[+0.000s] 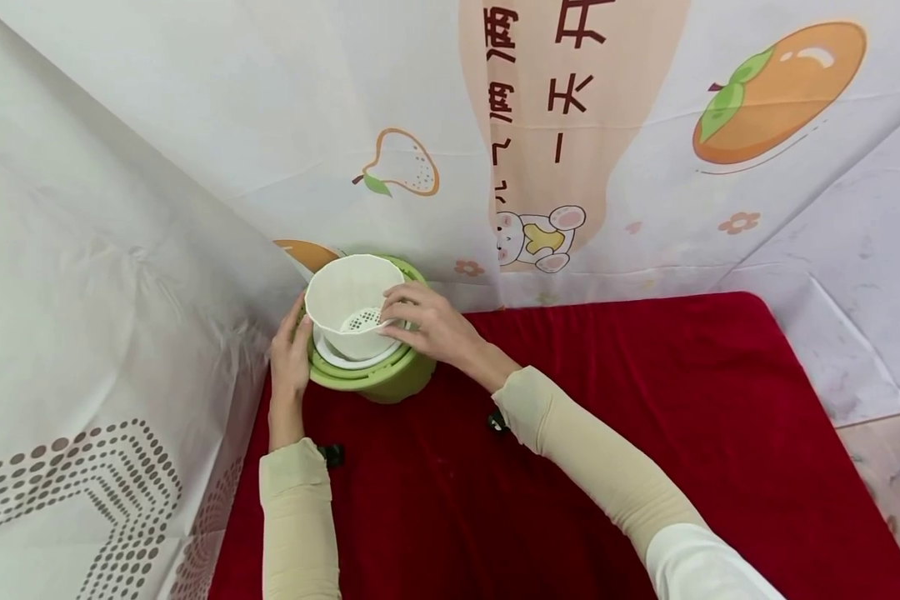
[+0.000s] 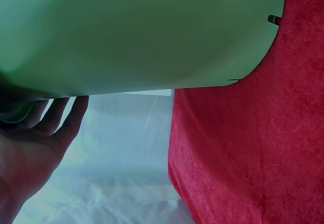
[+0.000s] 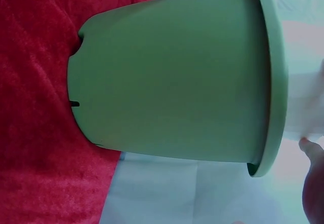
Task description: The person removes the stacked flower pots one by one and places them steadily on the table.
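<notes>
A tall green flower pot (image 1: 390,385) stands upright on the red cloth, with a white ring-shaped piece (image 1: 328,354) showing inside its rim. Over its mouth sits a smaller white flower pot (image 1: 352,287), tilted, its perforated bottom visible. My right hand (image 1: 431,325) pinches the white pot's near right rim between thumb and fingers. On the left side, my left hand (image 1: 291,350) grips the green pot at its rim, thumb toward the white pot. The left wrist view shows my left hand's fingers (image 2: 71,120) reaching behind the green pot's wall.
A red cloth (image 1: 570,400) covers the table, extending to the right of the pots. Printed white curtains (image 1: 270,108) hang close behind and to the left of them.
</notes>
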A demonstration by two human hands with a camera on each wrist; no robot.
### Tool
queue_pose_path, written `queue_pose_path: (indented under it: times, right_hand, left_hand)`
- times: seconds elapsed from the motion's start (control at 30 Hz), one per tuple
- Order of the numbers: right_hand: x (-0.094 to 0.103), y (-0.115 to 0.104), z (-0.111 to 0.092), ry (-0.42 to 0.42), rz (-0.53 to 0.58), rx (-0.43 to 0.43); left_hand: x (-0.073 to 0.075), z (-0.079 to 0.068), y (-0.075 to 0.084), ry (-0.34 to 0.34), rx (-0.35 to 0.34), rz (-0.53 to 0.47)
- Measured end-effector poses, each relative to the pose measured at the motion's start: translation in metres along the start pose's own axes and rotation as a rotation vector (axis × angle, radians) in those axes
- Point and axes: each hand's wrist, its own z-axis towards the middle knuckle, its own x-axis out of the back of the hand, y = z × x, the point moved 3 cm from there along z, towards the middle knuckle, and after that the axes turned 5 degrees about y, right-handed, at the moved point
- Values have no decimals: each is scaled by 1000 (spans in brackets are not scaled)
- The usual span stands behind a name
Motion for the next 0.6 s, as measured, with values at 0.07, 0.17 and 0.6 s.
queue_pose_path:
  times: [0.07,0.17,0.6]
  right_hand:
    - [3,-1,2,20,-1,2]
    - [6,-3,4,39,-3,-5]
    - [12,-9,12,98,44,-34]
  left_hand:
    - [0,4,-10,6,-2,6]
    - [0,7,-20,14,3,22]
    - [0,7,-21,15,-15,-3]
